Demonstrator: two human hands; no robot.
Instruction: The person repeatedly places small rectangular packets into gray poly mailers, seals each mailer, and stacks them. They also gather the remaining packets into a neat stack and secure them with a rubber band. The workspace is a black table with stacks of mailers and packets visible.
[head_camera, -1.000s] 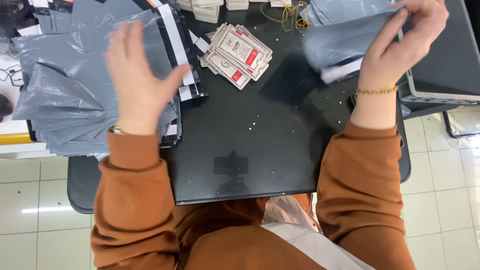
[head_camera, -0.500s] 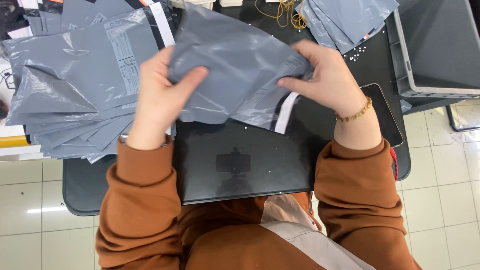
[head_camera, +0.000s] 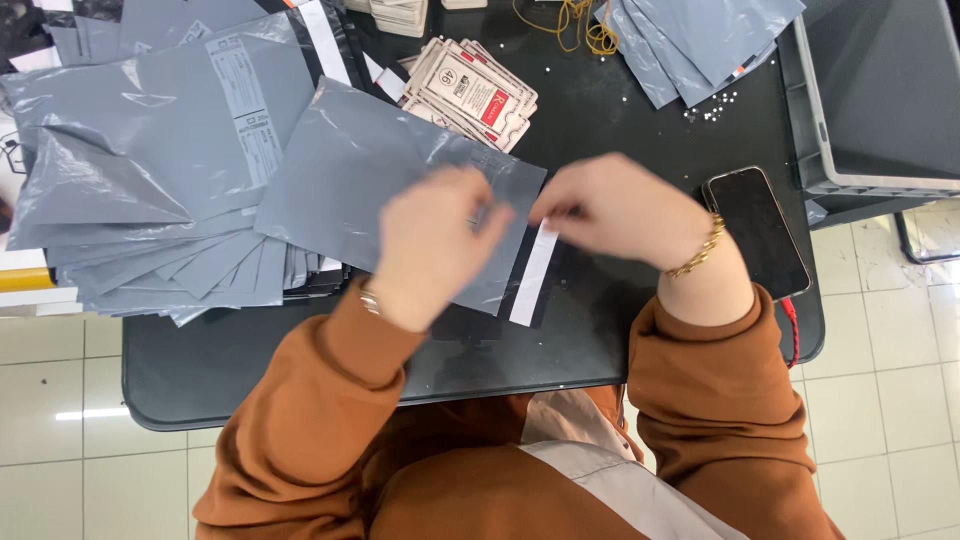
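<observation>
A grey plastic mailer bag (head_camera: 360, 170) lies flat on the black table (head_camera: 600, 330) in front of me. My left hand (head_camera: 430, 245) presses on its right end near the open flap. My right hand (head_camera: 610, 210) pinches the top of the white adhesive strip (head_camera: 532, 275) at the bag's mouth. Both hands are blurred. A gold bracelet sits on my right wrist.
A stack of filled grey mailers (head_camera: 150, 180) is at the left. Small white and red packets (head_camera: 470, 90) lie behind the bag. Empty grey mailers (head_camera: 700, 40), yellow rubber bands (head_camera: 580, 25), a black phone (head_camera: 755, 230) and a grey crate (head_camera: 880, 100) are at the right.
The bag that I held up in both hands now lies flat on the table. My hands have come together at its flap end, over the white strip.
</observation>
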